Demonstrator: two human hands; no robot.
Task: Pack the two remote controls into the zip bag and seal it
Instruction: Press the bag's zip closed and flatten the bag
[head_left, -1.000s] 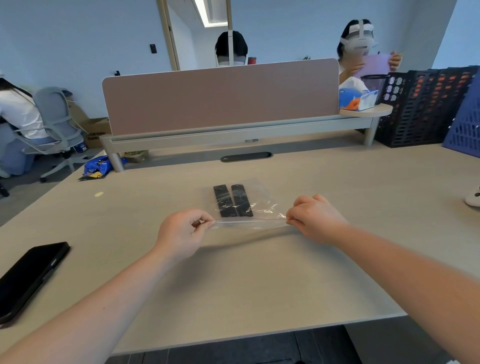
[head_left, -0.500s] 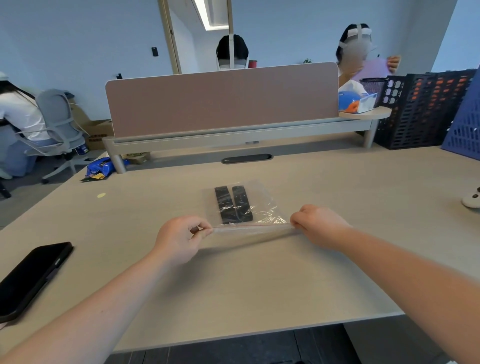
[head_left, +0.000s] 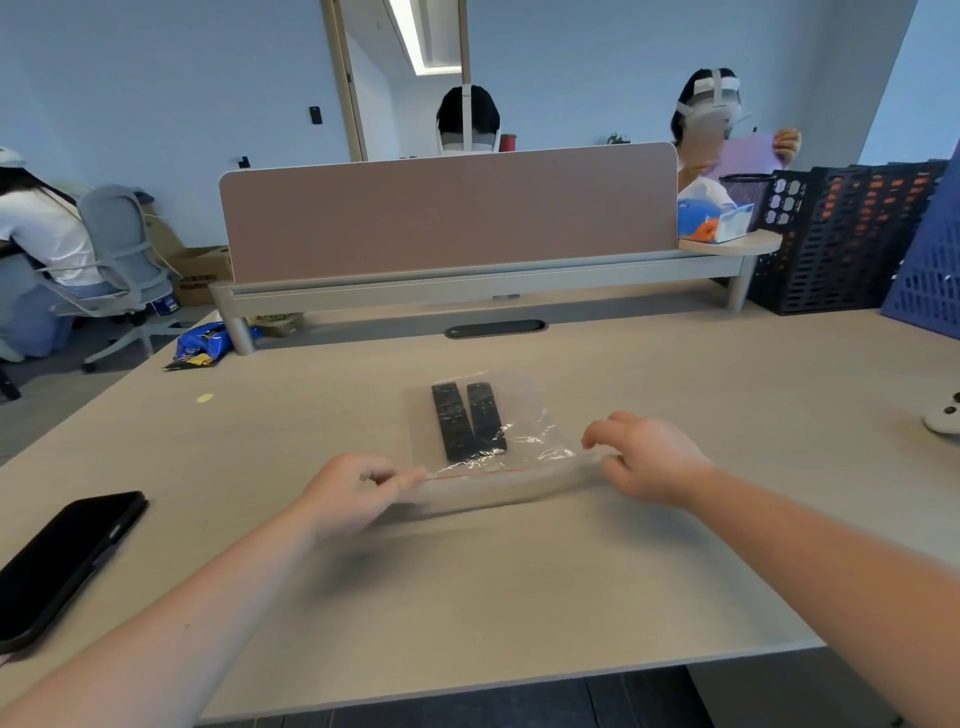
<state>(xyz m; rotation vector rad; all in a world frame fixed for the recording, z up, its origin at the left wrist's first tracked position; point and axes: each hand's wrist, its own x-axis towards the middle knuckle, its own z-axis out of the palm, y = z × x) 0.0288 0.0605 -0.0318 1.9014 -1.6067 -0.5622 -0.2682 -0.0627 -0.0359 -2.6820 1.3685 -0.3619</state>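
Observation:
A clear zip bag (head_left: 524, 410) lies on the light wooden desk (head_left: 519, 582), its mouth facing me. Inside it, side by side, are two black remote controls: the left one (head_left: 450, 421) and the right one (head_left: 485, 415). My left hand (head_left: 358, 491) pinches the left end of the bag's red zip line. At the right end, my right hand (head_left: 647, 457) has the corner between thumb and curled fingers, and the contact is blurred. The near edge of the bag is stretched between both hands, slightly off the desk.
A black phone (head_left: 67, 561) lies at the near left. A white controller (head_left: 943, 415) sits at the right edge. Behind the bag are a cable slot (head_left: 496, 328), a pink divider panel (head_left: 447, 213), black crates (head_left: 852, 234) and a blue crate (head_left: 930, 280). People sit beyond the divider.
Both hands stayed at the ends of the bag's mouth. The right hand's fingers have loosened and lifted a little. The view shifted slightly.

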